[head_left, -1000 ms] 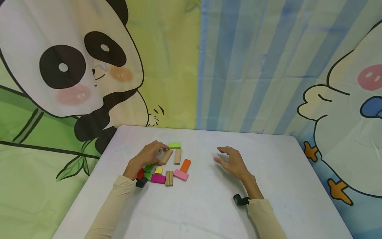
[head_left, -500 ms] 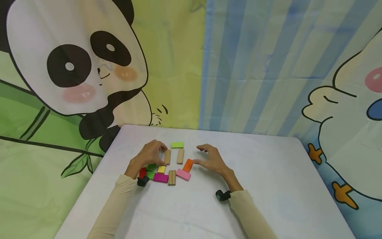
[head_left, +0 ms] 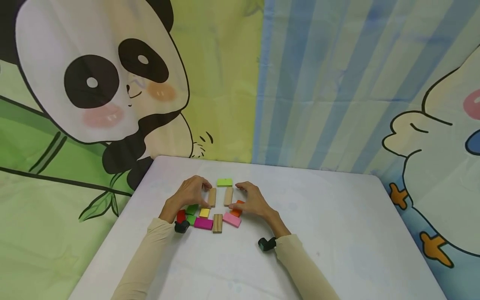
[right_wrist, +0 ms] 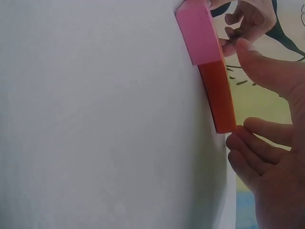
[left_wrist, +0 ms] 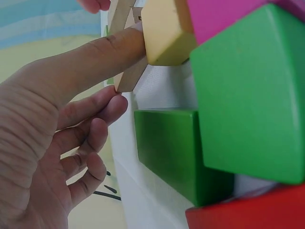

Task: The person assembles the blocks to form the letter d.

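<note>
In the head view, my left hand (head_left: 188,193) pinches a plain wooden block (head_left: 212,197) lengthwise, thumb at its near end and a finger at its far end. The left wrist view shows the thumb passing close to a yellow block (left_wrist: 167,33). A second wooden block (head_left: 228,196) lies parallel to the first, a small gap to its right. My right hand (head_left: 256,201) reaches around that second block from the right, thumb and fingers spread. Its thumb passes over an orange block (head_left: 236,213), partly hiding it. Whether the right fingertips touch the second block cannot be told.
A lime block (head_left: 224,182) lies beyond the two wooden ones. Nearer me are a pink block (head_left: 232,220), a striped wooden block (head_left: 217,223), a magenta block (head_left: 203,223), two green blocks (head_left: 192,209) and a red block (head_left: 181,216). A printed cloth hangs behind the white table (head_left: 337,233).
The left hand has turned its wooden block from slanted to straight, parallel to the other. My right hand has moved left from the bare table to the second wooden block.
</note>
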`<state>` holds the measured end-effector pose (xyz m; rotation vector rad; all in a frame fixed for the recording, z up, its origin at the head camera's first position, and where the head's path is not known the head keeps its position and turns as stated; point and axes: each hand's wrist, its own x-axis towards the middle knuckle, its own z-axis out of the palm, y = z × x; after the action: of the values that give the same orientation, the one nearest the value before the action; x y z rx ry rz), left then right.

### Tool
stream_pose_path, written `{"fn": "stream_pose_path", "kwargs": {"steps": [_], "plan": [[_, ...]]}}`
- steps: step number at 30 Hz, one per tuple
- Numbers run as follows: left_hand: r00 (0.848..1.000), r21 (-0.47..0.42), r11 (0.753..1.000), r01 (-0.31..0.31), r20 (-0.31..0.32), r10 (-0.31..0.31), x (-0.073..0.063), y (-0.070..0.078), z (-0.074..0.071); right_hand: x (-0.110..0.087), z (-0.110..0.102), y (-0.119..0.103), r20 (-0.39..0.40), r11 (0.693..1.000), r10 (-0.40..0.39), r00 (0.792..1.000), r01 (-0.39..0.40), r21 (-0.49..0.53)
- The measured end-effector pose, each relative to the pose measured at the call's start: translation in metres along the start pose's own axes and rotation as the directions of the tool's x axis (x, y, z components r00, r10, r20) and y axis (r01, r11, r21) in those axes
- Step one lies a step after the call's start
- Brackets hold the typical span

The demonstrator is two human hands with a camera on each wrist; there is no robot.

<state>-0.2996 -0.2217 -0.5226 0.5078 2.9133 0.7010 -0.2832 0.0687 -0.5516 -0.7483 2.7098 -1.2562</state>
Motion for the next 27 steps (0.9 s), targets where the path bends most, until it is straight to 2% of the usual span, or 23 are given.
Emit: {"fn": "stream_pose_path", "kwargs": {"steps": [6,14,19,27], "plan": [[1.0,-0.012,1.0,-0.001,0.009,0.001,0.0,-0.001,0.003,0.004,0.006,-0.003,-0.006,0.999,0.011,1.0,-0.011,-0.031],[1.0,-0.005,1.0,0.015,0.01,-0.015,0.001,-0.004,-0.001,0.01,0.011,-0.008,0.004,0.998,-0.011,1.0,0.012,-0.06],[1.0,-0.001,1.0,0.024,0.014,-0.024,0.002,-0.004,-0.002,0.014,0.016,-0.001,0.003,0.995,-0.036,0.999,0.036,-0.089],[0.999,0.011,0.999,0.031,0.019,-0.032,0.003,-0.001,-0.002,0.016,0.013,-0.012,0.036,0.996,0.022,0.999,-0.019,-0.082]]}}
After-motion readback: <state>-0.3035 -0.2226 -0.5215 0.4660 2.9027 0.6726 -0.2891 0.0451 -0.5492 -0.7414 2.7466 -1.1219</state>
